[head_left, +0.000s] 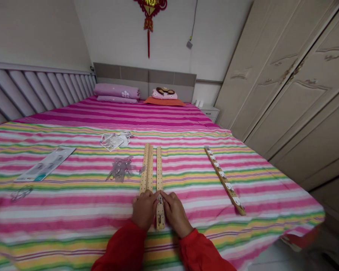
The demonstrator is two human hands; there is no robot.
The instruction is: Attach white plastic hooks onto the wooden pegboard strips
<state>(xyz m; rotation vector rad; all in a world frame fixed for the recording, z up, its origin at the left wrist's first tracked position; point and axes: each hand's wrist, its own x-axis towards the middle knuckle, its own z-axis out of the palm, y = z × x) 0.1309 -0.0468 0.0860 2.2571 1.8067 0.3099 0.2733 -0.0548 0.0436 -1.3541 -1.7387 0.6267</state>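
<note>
Three long wooden strips with rows of holes lie side by side on the striped bedspread (73,210). My left hand (144,210) and my right hand (173,212) meet over the near end of the rightmost strip (159,169), fingertips pinched together on it around a small metal fitting. The other two strips (147,167) lie touching each other just to its left. Both sleeves are red. What the fingertips pinch is too small to name.
A fourth wooden strip with white knobs (224,180) lies at an angle to the right. A clear plastic bag of small parts (121,168), opened packets (114,140) and a printed sheet (46,163) lie to the left. Pillows at the headboard, wardrobe (293,82) on the right.
</note>
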